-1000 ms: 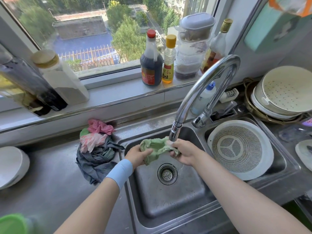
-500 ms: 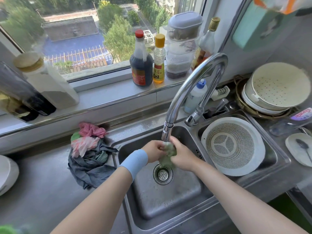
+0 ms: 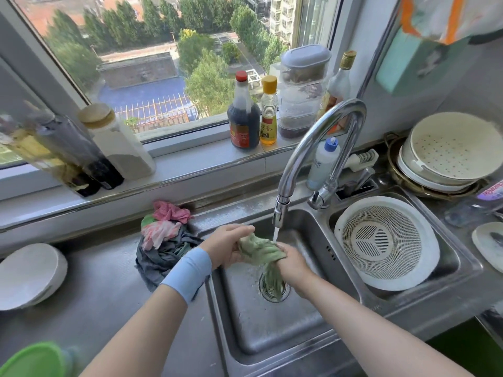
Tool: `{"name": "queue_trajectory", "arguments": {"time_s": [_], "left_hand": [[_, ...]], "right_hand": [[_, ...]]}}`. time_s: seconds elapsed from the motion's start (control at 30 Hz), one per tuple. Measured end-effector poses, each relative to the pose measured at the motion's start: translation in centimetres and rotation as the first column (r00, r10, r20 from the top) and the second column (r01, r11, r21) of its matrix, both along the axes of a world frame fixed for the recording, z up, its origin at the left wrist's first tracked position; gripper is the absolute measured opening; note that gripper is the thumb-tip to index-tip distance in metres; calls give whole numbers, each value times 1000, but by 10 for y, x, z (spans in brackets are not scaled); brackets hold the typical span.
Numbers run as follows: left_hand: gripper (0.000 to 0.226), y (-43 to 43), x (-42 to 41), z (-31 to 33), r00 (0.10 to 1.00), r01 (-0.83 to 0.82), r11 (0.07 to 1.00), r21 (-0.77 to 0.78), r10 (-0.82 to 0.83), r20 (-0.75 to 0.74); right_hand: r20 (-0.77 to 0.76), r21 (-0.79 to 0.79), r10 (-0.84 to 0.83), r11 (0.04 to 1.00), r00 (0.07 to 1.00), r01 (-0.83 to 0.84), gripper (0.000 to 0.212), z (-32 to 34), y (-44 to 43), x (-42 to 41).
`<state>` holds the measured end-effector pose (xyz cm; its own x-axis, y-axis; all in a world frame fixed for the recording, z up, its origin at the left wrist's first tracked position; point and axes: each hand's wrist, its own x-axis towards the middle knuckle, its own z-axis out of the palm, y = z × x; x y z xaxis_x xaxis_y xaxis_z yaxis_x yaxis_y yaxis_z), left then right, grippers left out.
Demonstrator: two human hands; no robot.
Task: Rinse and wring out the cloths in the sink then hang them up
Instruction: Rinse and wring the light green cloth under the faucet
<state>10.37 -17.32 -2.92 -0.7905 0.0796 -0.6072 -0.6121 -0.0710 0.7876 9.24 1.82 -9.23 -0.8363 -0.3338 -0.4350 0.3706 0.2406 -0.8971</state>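
Observation:
A wet green cloth (image 3: 258,250) hangs bunched between both hands over the left sink basin (image 3: 272,330), just under the running tap (image 3: 313,148). My left hand (image 3: 227,247) grips its upper left end. My right hand (image 3: 292,263) grips the right side, and a twisted tail of cloth dangles down onto the drain (image 3: 273,292). A thin stream of water falls from the spout onto the cloth. A heap of pink, green and dark grey cloths (image 3: 163,243) lies on the counter left of the sink.
A white strainer basket (image 3: 386,243) fills the right basin. Stacked colanders (image 3: 446,151) sit at the far right. Bottles (image 3: 245,112) and jars line the window sill. A white bowl (image 3: 30,273) and a green lid (image 3: 35,360) lie on the left counter.
The hands, pressed together around the balled cloth half a second ago, have drawn apart a little; the cloth now spreads between them with a tail hanging onto the drain.

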Motion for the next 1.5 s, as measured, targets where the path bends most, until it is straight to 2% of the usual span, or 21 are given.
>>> {"name": "queue_trajectory", "arguments": {"time_s": [0.07,0.1,0.2,0.23,0.27,0.33,0.37,0.43,0.5,0.6,0.67,0.77,0.83,0.93,1.0,1.07,1.27,1.37,1.43,1.47,1.5], "left_hand": [[38,-12,9,-10,997,44,916,-400,-68,-47],[36,-15,13,-14,994,55,854,-518,-96,-54],[20,-14,28,-23,959,229,586,-777,-274,76],[25,-11,32,-24,943,270,524,-808,-314,111],[45,-6,35,-24,932,294,528,-797,-344,116],[92,6,39,-23,915,290,697,-656,-402,-22],[104,12,40,-21,904,268,790,-552,-404,-140],[100,21,40,-17,879,210,930,-303,-315,-358],[75,29,41,-11,889,130,985,-109,-165,-427],[21,33,42,-4,896,30,989,-143,-90,-435],[4,31,41,3,921,-8,992,-124,-41,-387],[8,26,40,17,976,-87,996,-6,84,-200],[17,25,39,27,982,-178,962,205,188,-32],[34,23,36,43,971,-235,836,497,221,87],[39,23,35,52,966,-249,743,621,240,100],[42,22,36,56,969,-234,719,655,230,94],[39,41,40,54,976,-178,700,692,214,35],[29,46,41,55,969,-218,737,640,240,55],[19,36,40,54,953,-292,764,575,284,107],[19,29,40,55,953,-298,818,491,282,108],[24,23,40,55,965,-263,881,393,245,95]], "right_hand": [[31,-36,-14,999,999,15,45,15,-2,2],[29,-28,-18,999,999,19,48,23,-3,2],[-45,43,-18,999,999,20,49,49,-6,2],[-82,66,-3,998,997,8,48,57,-7,1],[-105,70,18,998,994,-11,46,67,-9,1],[-120,42,74,997,990,-69,42,84,-13,2],[-138,42,97,995,986,-92,42,94,-16,1],[-167,0,107,994,980,-109,44,114,-21,1],[-149,-110,61,991,987,-78,48,132,-24,-2],[-105,-204,-19,979,994,-3,50,150,-22,-9],[-159,-171,-29,985,987,2,49,153,-16,-14],[-324,1,5,1000,946,-5,42,145,-3,-12],[-463,149,65,989,884,6,32,133,6,-6],[-625,283,231,957,746,-60,24,114,12,11],[-692,357,345,927,634,-114,33,106,10,20],[-755,365,352,927,554,-92,39,105,6,22],[-893,271,214,958,395,93,18,116,-11,25],[-879,366,344,930,330,7,18,119,-7,28],[-796,415,423,902,432,-120,23,125,6,23],[-747,406,428,900,508,-160,28,128,13,19],[-733,404,426,900,531,-164,34,131,20,15]]}}
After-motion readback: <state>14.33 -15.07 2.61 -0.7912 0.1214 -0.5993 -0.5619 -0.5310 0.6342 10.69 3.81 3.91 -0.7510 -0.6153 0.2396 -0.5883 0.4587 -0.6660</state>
